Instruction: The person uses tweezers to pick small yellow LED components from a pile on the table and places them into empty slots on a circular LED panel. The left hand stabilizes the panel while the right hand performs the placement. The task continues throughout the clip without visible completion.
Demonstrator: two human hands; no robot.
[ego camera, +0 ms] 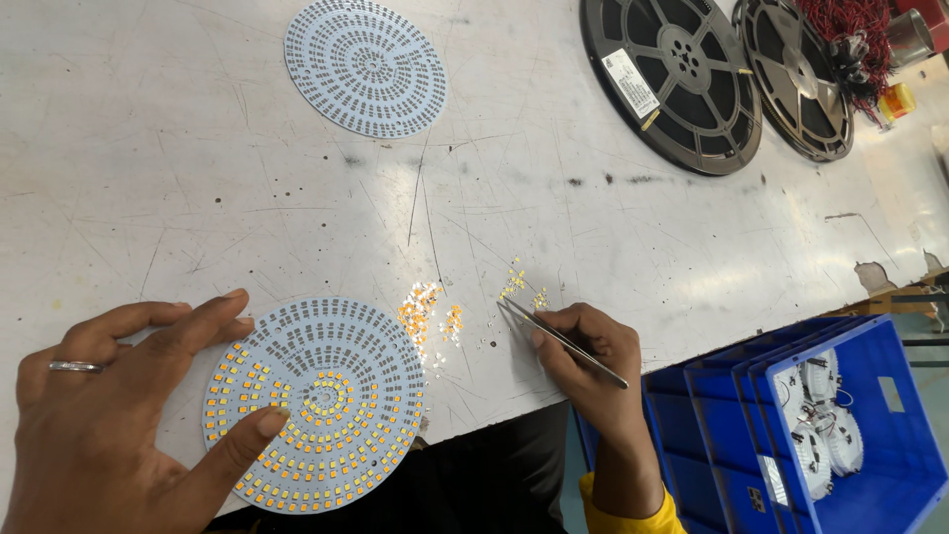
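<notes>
On the table (pixel 198 148) at 7 o'clock, our left hand (pixel 109 415), fingers spread, steadies the board (pixel 314 405). At 5 o'clock, our right hand (pixel 593 361) pinches tweezers (pixel 559 339) near loose chips (pixel 423 309); a slip could scatter them.

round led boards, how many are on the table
2. One round board lies at the near edge under the left hand, partly filled with yellow chips. A bare round board lies at the far side. None seem hidden.
</notes>
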